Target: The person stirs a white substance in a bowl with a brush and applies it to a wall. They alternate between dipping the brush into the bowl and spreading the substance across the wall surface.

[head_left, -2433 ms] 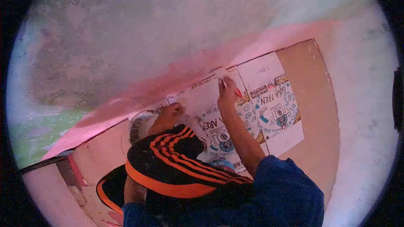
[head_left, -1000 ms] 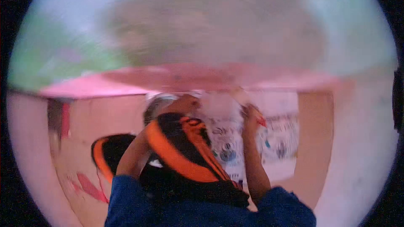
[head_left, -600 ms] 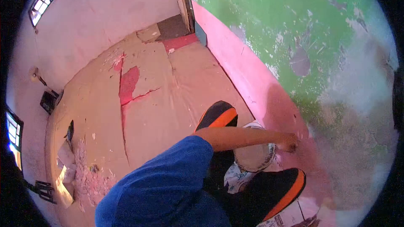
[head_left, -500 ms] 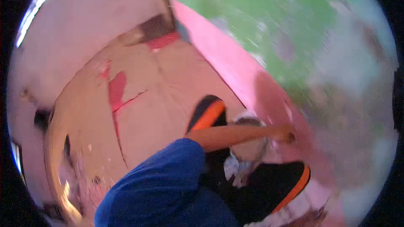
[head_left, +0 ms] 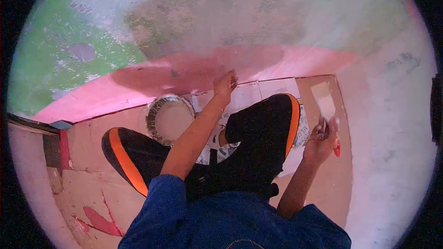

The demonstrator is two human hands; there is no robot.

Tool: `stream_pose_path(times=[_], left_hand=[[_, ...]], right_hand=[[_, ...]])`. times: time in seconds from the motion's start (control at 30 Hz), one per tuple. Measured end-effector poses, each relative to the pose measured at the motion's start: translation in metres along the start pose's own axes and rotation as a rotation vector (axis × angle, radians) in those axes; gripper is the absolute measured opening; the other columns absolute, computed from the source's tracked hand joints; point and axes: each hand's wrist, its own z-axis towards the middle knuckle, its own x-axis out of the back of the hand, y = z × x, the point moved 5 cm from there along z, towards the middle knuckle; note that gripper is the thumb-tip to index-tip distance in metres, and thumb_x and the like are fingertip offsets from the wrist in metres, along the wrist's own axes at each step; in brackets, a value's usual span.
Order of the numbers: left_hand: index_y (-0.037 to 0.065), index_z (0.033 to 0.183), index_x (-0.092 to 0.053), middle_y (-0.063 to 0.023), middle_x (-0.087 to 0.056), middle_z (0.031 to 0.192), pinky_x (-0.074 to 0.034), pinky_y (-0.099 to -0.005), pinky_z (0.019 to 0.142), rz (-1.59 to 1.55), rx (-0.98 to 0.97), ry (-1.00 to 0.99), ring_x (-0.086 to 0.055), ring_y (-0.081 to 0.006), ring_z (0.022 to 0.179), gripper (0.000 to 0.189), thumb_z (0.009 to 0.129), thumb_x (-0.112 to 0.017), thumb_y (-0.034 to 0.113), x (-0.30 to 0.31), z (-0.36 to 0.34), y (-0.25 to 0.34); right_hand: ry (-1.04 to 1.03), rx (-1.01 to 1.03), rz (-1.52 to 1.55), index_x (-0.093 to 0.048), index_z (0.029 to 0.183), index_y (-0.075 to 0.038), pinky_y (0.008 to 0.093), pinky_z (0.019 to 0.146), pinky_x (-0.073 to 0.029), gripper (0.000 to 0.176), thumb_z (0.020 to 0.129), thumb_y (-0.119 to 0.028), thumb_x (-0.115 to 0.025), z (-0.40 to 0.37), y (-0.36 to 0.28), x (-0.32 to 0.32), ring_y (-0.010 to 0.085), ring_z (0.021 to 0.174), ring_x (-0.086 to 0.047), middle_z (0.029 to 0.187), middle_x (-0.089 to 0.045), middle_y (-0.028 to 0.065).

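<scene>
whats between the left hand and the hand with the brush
In the head view, a bent knee in black trousers with an orange stripe lies between the left hand and the right hand holding the brush, over paper.

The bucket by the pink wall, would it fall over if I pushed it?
Probably not: the bucket looks wide, sitting flat on the floor, so it would likely slide. It seems to hold pale paint, so probably heavy. With no lid, a hard push might slop some out.
</scene>
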Motion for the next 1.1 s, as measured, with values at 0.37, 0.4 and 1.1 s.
stream_pose_path(times=[0.37, 0.4, 1.1], left_hand=[[0.007, 0.064, -0.054, -0.0033, -0.05, 0.057, -0.038, -0.024, 0.045, -0.19, -0.26, 0.292, -0.048, -0.0141, 0.049, 0.019, 0.074, -0.058, 0.021, -0.051, 0.037, 0.027], [0.007, 0.064, -0.054, -0.0033, -0.05, 0.057, -0.038, -0.024, 0.045, -0.198, -0.269, 0.294, -0.048, -0.0141, 0.049, 0.019, 0.074, -0.058, 0.021, -0.037, 0.062, 0.014], [0.007, 0.06, -0.047, -0.0065, -0.047, 0.052, -0.034, -0.0338, 0.042, 0.81, -0.713, -0.079, -0.044, -0.0187, 0.045, 0.027, 0.077, -0.047, 0.028, -0.007, 0.003, 0.015]], right_hand=[[0.043, 0.002, -0.076, -0.048, 0.102, 0.001, 0.0187, 0.055, -0.047, 0.025, 0.081, -0.012, -0.051, 0.01, -0.01, 0.007, 0.0199, 0.087, -0.054, 0.099, -0.053, 0.0097], [0.017, 0.006, -0.094, -0.048, 0.102, 0.001, 0.0186, 0.055, -0.047, 0.025, 0.081, -0.012, -0.051, 0.012, -0.01, 0.005, 0.0194, 0.087, -0.054, 0.099, -0.053, 0.0098], [-0.059, 0.045, -0.23, -0.048, 0.096, -0.001, 0.018, 0.054, -0.041, 0.02, 0.081, -0.015, -0.05, 0.016, -0.012, 0.013, 0.0159, 0.081, -0.054, 0.092, -0.054, 0.008]])
